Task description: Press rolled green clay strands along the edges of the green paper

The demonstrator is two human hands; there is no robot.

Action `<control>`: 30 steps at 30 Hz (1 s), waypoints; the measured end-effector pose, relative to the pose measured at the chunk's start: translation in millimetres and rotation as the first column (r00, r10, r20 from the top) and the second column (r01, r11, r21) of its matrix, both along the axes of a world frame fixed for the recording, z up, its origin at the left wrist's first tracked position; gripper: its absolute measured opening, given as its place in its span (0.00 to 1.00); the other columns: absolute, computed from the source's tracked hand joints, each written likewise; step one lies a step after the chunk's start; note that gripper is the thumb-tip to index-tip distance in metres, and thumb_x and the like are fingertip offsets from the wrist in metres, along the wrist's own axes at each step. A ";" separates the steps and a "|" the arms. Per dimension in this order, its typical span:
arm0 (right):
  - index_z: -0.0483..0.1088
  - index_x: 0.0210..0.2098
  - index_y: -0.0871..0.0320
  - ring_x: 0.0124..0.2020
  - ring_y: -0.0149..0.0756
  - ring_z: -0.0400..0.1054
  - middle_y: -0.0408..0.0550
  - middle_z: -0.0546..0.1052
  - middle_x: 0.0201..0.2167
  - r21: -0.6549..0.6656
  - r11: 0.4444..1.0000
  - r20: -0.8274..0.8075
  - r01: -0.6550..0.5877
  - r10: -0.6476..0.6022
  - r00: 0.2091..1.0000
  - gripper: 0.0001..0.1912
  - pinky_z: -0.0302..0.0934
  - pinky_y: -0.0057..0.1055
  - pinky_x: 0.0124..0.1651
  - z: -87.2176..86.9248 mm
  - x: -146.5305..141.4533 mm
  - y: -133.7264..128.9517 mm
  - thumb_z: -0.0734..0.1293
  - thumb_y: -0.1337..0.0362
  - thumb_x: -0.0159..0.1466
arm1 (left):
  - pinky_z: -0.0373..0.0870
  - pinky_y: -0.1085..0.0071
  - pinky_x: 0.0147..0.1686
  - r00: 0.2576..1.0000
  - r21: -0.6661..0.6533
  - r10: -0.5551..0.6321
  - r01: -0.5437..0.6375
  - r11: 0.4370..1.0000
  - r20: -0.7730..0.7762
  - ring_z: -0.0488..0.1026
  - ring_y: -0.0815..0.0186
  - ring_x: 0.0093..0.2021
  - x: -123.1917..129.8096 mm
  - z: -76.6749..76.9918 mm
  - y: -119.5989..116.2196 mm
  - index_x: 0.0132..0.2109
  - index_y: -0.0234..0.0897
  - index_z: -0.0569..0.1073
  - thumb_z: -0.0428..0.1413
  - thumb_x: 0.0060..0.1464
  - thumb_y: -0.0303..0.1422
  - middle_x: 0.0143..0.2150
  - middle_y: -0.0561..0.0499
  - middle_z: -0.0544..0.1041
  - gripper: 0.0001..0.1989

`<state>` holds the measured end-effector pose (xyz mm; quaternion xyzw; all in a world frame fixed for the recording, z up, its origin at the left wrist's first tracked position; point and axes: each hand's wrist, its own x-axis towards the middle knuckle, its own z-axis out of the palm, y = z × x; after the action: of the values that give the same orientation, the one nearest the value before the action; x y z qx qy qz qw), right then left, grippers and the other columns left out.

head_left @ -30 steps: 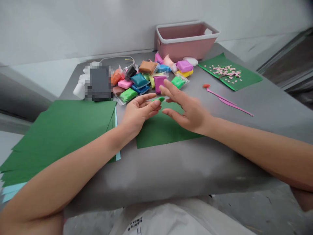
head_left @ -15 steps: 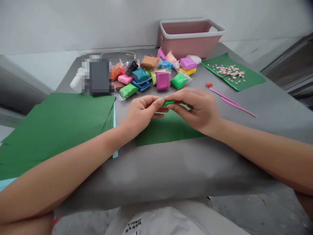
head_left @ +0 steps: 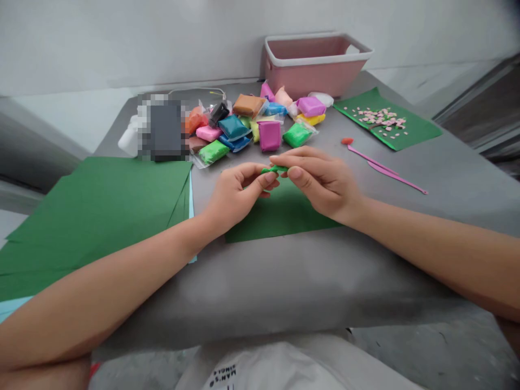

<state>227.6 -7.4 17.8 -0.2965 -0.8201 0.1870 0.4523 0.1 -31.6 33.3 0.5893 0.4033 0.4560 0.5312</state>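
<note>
Fingers of our left hand [head_left: 233, 195] pinch one end of a green piece [head_left: 277, 169], and those of our right hand [head_left: 331, 181] close on the other. We hold it above the sheet [head_left: 280, 219], on our side of the packets [head_left: 270, 135], with pink tools [head_left: 382, 170] off to the right.

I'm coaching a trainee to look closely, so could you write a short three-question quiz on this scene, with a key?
1. True or false: the left hand holds a small green piece between its fingers, above the table.

2. Which stands at the back of the table?
A) a kettle
B) a pink bin with a pale rim
C) a lamp

3. Fill in the blank: the sheet scattered with pale pink bits, at the table's right side, is coloured ____.

Key: 1. True. 2. B. 3. Green.
</note>
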 end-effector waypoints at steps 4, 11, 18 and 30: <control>0.90 0.54 0.41 0.53 0.44 0.86 0.48 0.89 0.53 -0.019 0.999 -0.092 -0.028 0.026 0.995 0.10 0.84 0.42 0.59 -2.4 -2.8 2.2 0.74 0.51 0.80 | 0.87 0.62 0.46 0.998 0.003 -0.032 0.032 0.999 -0.061 0.87 0.59 0.41 -0.8 -2.7 1.7 0.40 0.39 0.84 0.74 0.62 0.58 0.38 0.47 0.88 0.25; 0.88 0.58 0.46 0.48 0.40 0.86 0.50 0.88 0.53 -0.093 0.995 -0.123 0.039 -0.050 0.991 0.14 0.85 0.39 0.55 -6.3 -3.5 2.7 0.69 0.55 0.82 | 0.86 0.63 0.50 0.992 -0.047 -0.129 0.129 0.991 0.008 0.89 0.50 0.59 -3.0 -1.4 4.5 0.47 0.40 0.86 0.70 0.64 0.63 0.54 0.43 0.92 0.29; 0.85 0.67 0.42 0.60 0.48 0.85 0.49 0.89 0.61 0.185 0.980 0.034 0.070 -0.077 0.996 0.20 0.82 0.45 0.68 -12.6 2.0 15.1 0.77 0.53 0.77 | 0.83 0.49 0.67 0.960 -0.142 -0.274 0.280 0.949 0.063 0.79 0.39 0.76 -7.9 3.9 8.5 0.46 0.43 0.89 0.66 0.61 0.71 0.66 0.41 0.88 0.34; 0.79 0.73 0.41 0.76 0.47 0.77 0.48 0.82 0.74 0.230 0.972 0.105 -0.047 0.024 0.994 0.24 0.74 0.51 0.80 -15.9 1.4 22.8 0.63 0.61 0.83 | 0.84 0.54 0.65 0.972 -0.173 -0.184 0.209 0.963 0.148 0.84 0.44 0.71 -10.5 1.0 19.1 0.52 0.43 0.90 0.73 0.59 0.66 0.57 0.45 0.92 0.32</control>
<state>229.0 15.4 1.9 -0.2359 -0.8634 0.0827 0.4383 -10.4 -12.5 34.3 0.5429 0.3482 0.3986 0.6520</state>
